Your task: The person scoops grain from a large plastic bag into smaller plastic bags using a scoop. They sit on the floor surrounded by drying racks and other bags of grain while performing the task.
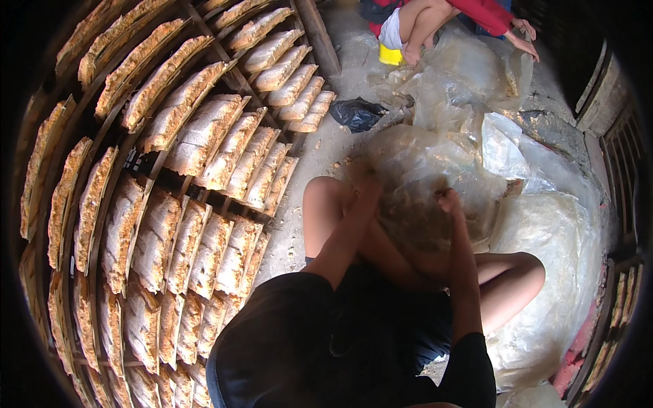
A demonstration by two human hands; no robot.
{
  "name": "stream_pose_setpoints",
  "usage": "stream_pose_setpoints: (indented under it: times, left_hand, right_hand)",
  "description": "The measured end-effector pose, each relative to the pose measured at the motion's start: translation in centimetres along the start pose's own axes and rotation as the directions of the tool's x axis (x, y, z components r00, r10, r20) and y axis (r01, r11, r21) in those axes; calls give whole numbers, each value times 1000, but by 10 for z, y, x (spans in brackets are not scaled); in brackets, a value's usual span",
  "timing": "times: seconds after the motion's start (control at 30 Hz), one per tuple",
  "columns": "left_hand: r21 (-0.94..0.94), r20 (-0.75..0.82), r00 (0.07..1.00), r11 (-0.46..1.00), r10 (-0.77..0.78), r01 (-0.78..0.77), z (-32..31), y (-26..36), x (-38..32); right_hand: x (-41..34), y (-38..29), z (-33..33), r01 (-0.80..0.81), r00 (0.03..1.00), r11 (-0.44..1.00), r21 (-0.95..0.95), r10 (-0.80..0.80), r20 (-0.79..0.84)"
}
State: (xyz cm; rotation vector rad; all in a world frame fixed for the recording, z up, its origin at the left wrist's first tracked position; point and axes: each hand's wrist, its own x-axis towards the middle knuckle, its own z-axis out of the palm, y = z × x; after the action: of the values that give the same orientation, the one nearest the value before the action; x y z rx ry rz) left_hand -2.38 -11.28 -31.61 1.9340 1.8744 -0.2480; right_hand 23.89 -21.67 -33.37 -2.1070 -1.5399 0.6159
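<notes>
A translucent plastic sheet point(428, 173), creased and brownish in places, lies in front of my crossed legs. My left hand point(363, 176) is at the sheet's left side, blurred, and its fingers cannot be made out. Over the right part of the same sheet is my right hand point(448, 200), its fingers curled closed on the plastic. More crumpled plastic sheeting point(444, 97) spreads beyond it, and a pile of folded clear plastic sheets point(541, 285) lies beside my right knee.
Wooden racks point(224, 66) at the left hold many crumbly, white-topped slabs point(204, 132) on trays. A black plastic bag point(357, 113) lies on the concrete floor. Another person point(423, 20) in red sits on a yellow object point(390, 55), hands over the far plastic. Slatted racks stand at the right.
</notes>
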Motion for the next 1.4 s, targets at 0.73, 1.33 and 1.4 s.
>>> stream_pose_setpoints:
  times: [0.73,1.33,1.4]
  left_hand:
    - [73,84,988,988,131,-138,14,-19,-13]
    - [160,93,986,975,138,-152,5,-41,-14]
    - [159,92,985,974,145,-159,5,-40,-16]
  right_hand:
    - [-5,-21,7,-25,994,990,142,10,106]
    - [-15,-39,-7,-146,987,983,111,137,86]
    - [-12,-36,-1,-99,993,986,131,89,76]
